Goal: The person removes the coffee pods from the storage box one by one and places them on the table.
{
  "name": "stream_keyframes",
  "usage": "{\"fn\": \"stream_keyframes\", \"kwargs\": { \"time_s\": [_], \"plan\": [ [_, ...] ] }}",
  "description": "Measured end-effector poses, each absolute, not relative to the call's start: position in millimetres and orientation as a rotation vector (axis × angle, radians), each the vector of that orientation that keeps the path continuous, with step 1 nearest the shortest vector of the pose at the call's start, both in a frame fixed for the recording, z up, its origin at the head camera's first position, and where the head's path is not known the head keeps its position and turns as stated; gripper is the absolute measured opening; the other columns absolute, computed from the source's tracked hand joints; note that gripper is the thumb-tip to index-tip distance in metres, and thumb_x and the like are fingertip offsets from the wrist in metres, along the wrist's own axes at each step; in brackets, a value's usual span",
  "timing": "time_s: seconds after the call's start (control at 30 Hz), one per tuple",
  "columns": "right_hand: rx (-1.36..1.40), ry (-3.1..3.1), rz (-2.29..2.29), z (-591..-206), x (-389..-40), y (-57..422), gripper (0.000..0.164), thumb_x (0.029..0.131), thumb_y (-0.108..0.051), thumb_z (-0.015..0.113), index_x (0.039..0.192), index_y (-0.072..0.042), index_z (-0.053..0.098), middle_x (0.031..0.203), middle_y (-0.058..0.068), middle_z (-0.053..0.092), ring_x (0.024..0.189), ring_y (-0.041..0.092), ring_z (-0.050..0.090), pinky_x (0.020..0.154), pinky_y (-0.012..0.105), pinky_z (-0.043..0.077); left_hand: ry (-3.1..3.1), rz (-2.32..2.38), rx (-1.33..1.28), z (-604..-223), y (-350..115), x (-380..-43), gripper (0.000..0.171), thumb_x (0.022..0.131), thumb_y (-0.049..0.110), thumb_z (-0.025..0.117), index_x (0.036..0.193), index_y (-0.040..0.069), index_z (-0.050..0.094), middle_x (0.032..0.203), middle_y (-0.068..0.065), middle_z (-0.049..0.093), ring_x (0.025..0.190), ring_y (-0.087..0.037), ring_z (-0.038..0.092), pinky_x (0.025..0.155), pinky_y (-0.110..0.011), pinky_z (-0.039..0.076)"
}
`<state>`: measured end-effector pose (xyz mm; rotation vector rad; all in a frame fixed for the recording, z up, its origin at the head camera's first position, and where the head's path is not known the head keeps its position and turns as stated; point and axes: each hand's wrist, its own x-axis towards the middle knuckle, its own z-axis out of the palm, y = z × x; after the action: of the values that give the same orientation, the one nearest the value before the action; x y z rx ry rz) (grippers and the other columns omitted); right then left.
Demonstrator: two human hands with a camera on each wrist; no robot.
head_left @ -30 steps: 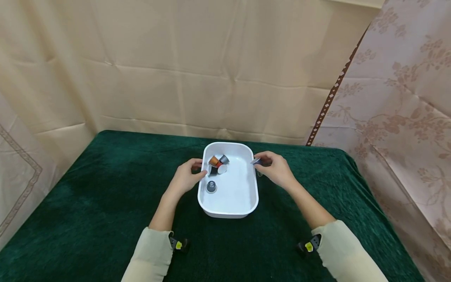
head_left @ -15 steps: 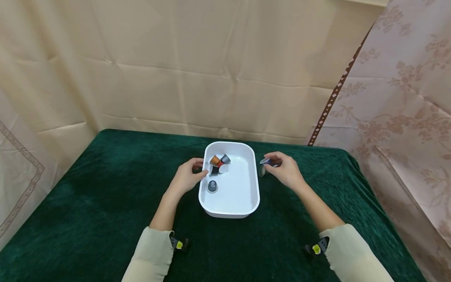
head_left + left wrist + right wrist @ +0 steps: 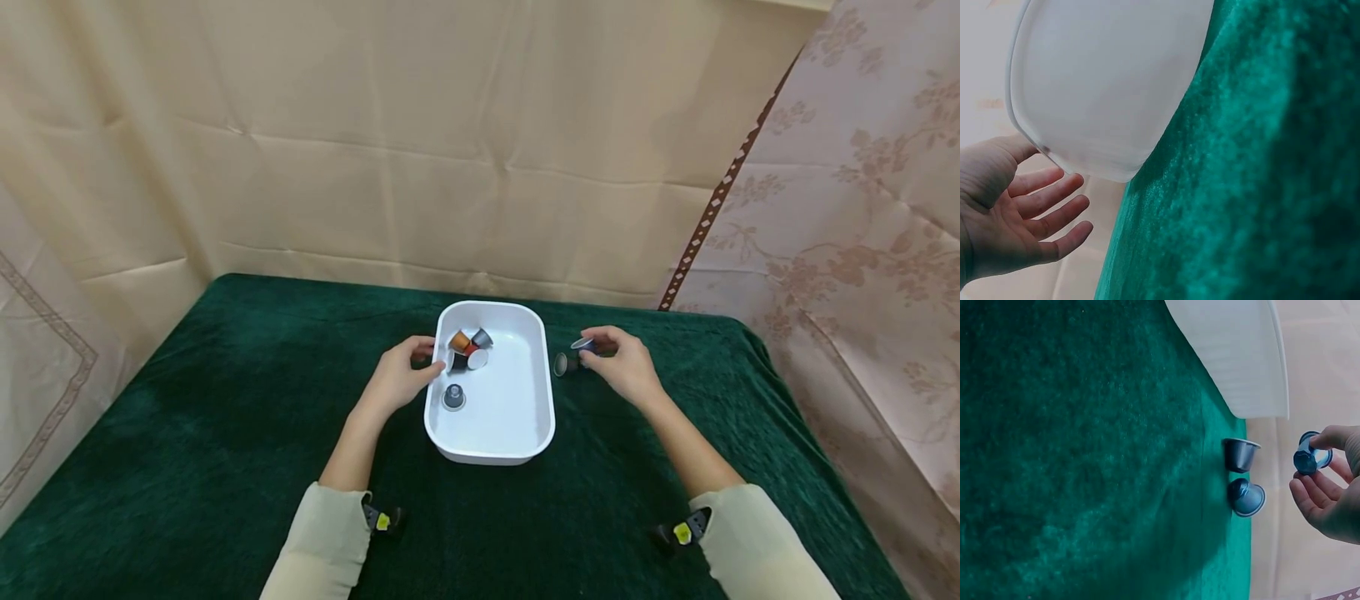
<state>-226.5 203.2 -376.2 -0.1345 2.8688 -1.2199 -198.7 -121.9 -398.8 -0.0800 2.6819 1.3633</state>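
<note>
My left hand [image 3: 405,372] holds the left rim of a white plastic tub [image 3: 517,433], thumb over the edge and fingers outside. In the left wrist view, those fingers [image 3: 1054,203] are spread beside the tub's wall. My right hand [image 3: 622,364] pinches a blue coffee capsule [image 3: 1307,459] in the air, right of the tub; whether a second one is in the grip I cannot tell. Below it, a dark capsule [image 3: 1240,455] and a blue-grey capsule [image 3: 1247,497] rest on the cloth. Inside the tub lie an orange capsule [image 3: 460,341], a grey upright capsule [image 3: 453,397] and several others.
Dark green velvet cloth [image 3: 225,433] covers the table. A beige curtain [image 3: 420,167] hangs behind its far edge, and a pink floral curtain [image 3: 862,275] is on the right.
My right hand has moved right, away from the tub's right rim, with the blue capsule held. The dark capsule on the cloth has come into view. My left hand stays on the rim.
</note>
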Motion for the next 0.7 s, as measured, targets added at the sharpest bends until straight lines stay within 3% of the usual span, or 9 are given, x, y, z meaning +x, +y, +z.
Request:
{"fn": "stream_keyframes", "kwargs": {
  "time_s": [0.7],
  "plan": [
    [-0.004, 2.906, -1.194, -379.1, -222.9, 226.3, 0.037, 0.09, -0.019, 0.058, 0.125, -0.007, 0.055, 0.122, 0.019, 0.057, 0.116, 0.036, 0.051, 0.094, 0.053, 0.043, 2.675, 1.369, -0.089, -398.5, -121.4, -198.8, 0.048, 0.088, 0.028, 0.062, 0.132, 0.016, 0.047, 0.127, -0.009, 0.056, 0.122, -0.028, 0.048, 0.101, -0.048, 0.043]
  ]
}}
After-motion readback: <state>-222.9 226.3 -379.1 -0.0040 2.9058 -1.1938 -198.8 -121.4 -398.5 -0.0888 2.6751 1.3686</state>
